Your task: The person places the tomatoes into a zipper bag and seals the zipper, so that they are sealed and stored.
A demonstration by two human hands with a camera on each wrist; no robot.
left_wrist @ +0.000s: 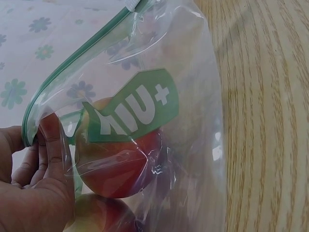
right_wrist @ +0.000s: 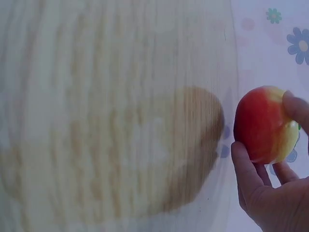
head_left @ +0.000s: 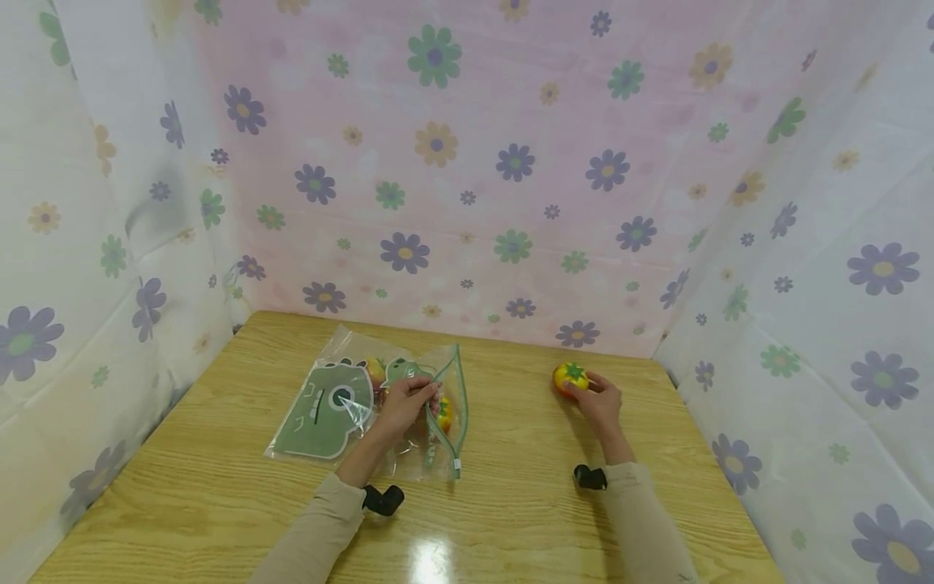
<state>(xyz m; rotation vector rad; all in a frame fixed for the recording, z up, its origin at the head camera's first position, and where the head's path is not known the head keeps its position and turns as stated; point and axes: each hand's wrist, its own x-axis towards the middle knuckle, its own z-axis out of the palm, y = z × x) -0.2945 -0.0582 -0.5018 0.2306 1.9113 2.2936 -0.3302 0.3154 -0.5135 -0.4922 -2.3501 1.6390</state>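
ok so I've got the left hand (head_left: 401, 404) pinching the green-edged zip bag (left_wrist: 140, 107) on the left, right hand (head_left: 601, 407) gripping a red-and-yellow fruit (head_left: 563, 376) far right

Fruits (head_left: 444, 415) in bag (head_left: 328, 418) on table (head_left: 511, 503), left of single fruit (head_left: 569, 378)

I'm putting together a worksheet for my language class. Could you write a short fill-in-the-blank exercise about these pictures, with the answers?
1. The right grip holds a round fruit whose leafy top is coloured ____.
2. The left grip holds a clear bag whose mouth is ____ rather than closed.
3. More fruit lies ____ that bag.
4. The cloth behind the table is printed with ____.

Missing words: green; open; inside; flowers.
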